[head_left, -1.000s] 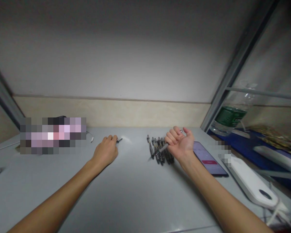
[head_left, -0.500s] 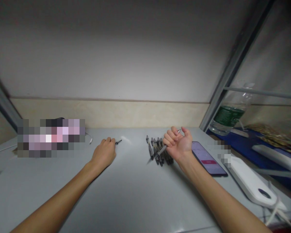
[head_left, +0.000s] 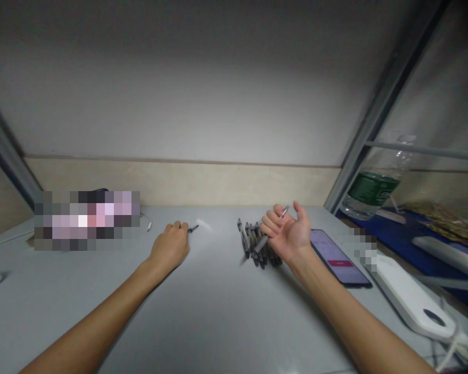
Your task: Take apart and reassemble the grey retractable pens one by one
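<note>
While the grey pen (head_left: 261,243) lies through our loosely curled right hand (head_left: 292,236), thumb apart, it could slip.
Dropped, it might scatter the pens (head_left: 244,240) just below on the desk (head_left: 203,311) or knock the phone (head_left: 339,259) by our wrist; our left hand (head_left: 169,245) rests curled beside a dark pen-like piece (head_left: 194,228), its grip unclear.

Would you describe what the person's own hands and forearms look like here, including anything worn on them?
Both the left hand and the right hand are bare, with no gloves, and no rings or bracelets can be made out. Both forearms are bare too, with no sleeve or watch in view. No markings or cables show on them.
</note>
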`<state>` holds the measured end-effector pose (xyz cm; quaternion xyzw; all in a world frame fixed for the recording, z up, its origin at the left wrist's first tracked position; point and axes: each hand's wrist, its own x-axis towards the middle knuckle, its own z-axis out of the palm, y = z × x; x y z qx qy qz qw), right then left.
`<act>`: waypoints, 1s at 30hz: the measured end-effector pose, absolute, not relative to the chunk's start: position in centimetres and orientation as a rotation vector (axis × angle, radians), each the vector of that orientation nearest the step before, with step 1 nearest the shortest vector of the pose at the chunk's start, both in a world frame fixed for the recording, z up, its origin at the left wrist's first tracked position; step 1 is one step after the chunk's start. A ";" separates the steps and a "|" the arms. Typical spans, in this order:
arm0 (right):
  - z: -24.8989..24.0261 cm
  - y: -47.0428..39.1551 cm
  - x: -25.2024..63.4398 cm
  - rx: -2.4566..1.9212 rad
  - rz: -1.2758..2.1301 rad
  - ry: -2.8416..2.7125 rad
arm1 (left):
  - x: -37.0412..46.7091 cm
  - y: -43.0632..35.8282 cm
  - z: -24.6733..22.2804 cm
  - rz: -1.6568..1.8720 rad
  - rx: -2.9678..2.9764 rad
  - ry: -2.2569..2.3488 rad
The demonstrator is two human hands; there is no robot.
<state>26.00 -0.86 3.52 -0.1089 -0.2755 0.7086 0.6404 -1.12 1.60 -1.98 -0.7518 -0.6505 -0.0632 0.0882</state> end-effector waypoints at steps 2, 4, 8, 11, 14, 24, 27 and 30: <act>3.4 -0.6 25.5 -0.280 1.597 -0.618 | -1.1 1.5 -1.9 -0.188 -2.232 -1.938; 3.2 -0.4 24.8 -0.377 1.578 -0.624 | -1.1 1.5 -1.9 -0.194 -2.235 -1.942; 1.7 -0.4 22.8 -0.698 1.459 -0.859 | -1.2 1.4 -1.9 -0.222 -2.255 -1.915; 0.1 -0.6 21.4 -0.888 1.210 -1.256 | -1.1 1.3 -1.8 -0.224 -2.266 -1.910; -1.0 -0.6 20.4 -1.063 0.809 -1.634 | -0.9 1.2 -1.8 -0.220 -2.269 -1.925; -1.1 1.9 21.3 -1.591 -0.026 -2.083 | -0.3 0.8 -1.5 -0.292 -2.291 -1.942; -1.7 1.7 22.0 -1.646 -0.063 -2.133 | -0.2 0.8 -1.4 -0.323 -2.309 -1.918; -2.1 1.1 22.2 -1.624 -0.149 -2.232 | -0.1 0.6 -1.1 -0.353 -2.351 -1.920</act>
